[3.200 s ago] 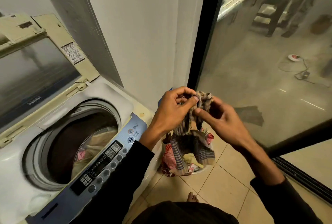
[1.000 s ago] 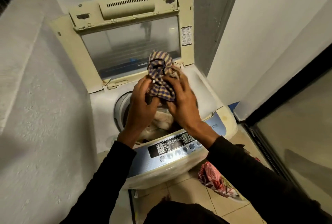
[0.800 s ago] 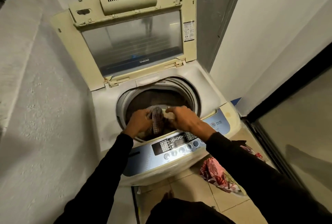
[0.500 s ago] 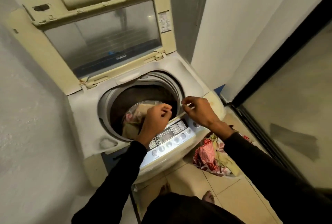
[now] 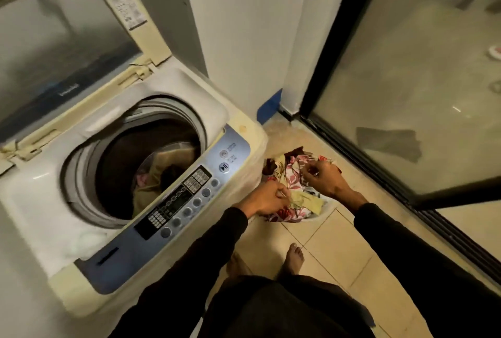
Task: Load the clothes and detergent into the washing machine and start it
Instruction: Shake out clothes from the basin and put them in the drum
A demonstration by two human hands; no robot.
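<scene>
At the left stood the washing machine [image 5: 151, 164], its lid [image 5: 67, 47] raised and leaning back. Clothes already loaded [image 5: 151, 183] lay low in the drum [image 5: 130, 164], beige and pink fabric showing against the dark wall. The control panel [image 5: 187, 196] ran along the machine's front edge, nearest the person. Just right of the machine's front right corner, a pile of clothes [image 5: 292, 177] sat on the tiled floor [image 5: 339, 251], apparently in a pale basket whose rim barely showed. The left hand [image 5: 268, 199] had curled its fingers into the near left side of the pile, gripping pale yellow cloth. The right hand [image 5: 322, 177] pinched fabric at the pile's right side. A bare foot [image 5: 294, 256] stood on the tiles below the pile. At the far right a glass sliding door [image 5: 420, 80] in a dark frame closed off another room.
</scene>
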